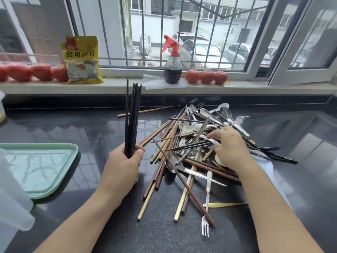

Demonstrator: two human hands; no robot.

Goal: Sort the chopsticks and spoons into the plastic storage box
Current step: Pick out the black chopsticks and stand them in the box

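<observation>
My left hand (124,165) grips a bundle of several black chopsticks (132,115), held upright above the dark counter. To its right lies a tangled pile of brown, tan and black chopsticks (175,157) mixed with metal and white spoons (226,114). My right hand (230,147) reaches into that pile from the right and pinches dark chopsticks (189,146) between thumb and fingers. A translucent plastic box (12,203) shows at the lower left edge, mostly cut off. A small fork (205,227) lies at the pile's near end.
A green tray or lid (52,181) rests on the counter at left. On the windowsill stand a yellow food packet (83,59), a red-topped spray bottle (172,70) and rows of tomatoes (206,76). A gold utensil (224,204) lies near my right forearm.
</observation>
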